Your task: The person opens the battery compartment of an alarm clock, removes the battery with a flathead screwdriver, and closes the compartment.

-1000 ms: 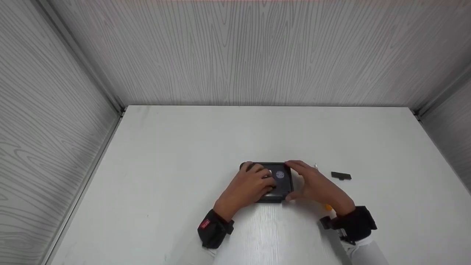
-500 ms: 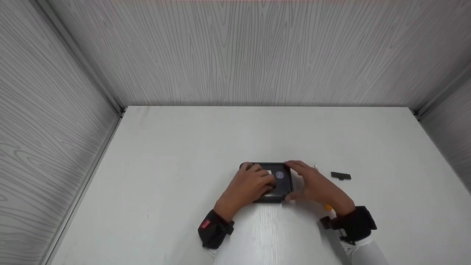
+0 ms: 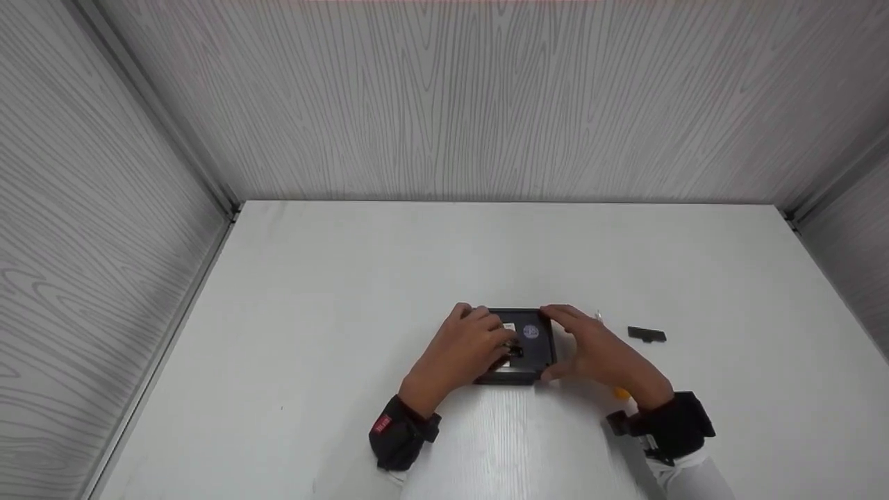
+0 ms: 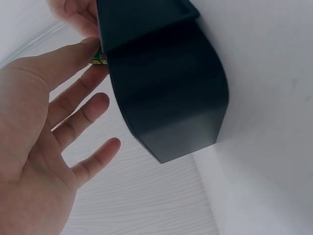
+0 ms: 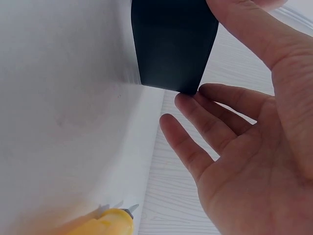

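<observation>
Black device (image 3: pixel 537 354), illegible round sticker (image 3: pixel 530 332), illegible white label (image 3: pixel 510 326)

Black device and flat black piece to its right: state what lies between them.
The head view shows the right hand against the black device, a small pale tip poking out past the hand, then bare tabletop up to the flat black piece.
</observation>
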{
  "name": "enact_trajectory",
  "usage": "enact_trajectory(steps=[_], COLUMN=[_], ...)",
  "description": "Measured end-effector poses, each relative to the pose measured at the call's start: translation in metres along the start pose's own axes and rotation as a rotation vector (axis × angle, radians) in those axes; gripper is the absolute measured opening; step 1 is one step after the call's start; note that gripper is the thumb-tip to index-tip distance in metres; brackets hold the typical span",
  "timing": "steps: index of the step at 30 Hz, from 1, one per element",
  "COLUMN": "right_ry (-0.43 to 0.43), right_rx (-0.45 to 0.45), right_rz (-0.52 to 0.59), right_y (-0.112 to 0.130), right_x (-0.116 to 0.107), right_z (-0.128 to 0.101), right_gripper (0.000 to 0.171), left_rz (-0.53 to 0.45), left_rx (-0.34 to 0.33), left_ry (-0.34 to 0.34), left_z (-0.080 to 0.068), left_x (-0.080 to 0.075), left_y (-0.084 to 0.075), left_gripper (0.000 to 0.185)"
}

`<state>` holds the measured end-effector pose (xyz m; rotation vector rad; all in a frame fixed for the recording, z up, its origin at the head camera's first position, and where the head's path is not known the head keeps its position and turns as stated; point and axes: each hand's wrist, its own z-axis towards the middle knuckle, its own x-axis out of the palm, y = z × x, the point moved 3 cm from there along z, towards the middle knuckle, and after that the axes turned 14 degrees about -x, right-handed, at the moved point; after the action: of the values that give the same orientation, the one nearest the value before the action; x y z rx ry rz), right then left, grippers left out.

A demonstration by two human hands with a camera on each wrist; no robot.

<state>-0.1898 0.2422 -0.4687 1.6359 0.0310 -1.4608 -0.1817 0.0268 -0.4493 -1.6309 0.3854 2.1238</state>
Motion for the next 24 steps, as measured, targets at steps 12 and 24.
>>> enact_trajectory(steps=[12,24], right_ry=[0.005,0.021], right_rx=[0.007,0.048], right_rz=[0.012,0.003], right_y=[0.002,0.001], right_x=[0.000,-0.002], right_z=[-0.001,-0.002], right_gripper=[0.098,0.100], left_rz=[-0.011,-0.117], left_rx=[-0.059,-0.112], left_ry=[0.013,0.013], left_z=[0.000,0.001], left_x=[-0.005,-0.014], left_y=[0.005,0.018], left_gripper=[0.018,0.022])
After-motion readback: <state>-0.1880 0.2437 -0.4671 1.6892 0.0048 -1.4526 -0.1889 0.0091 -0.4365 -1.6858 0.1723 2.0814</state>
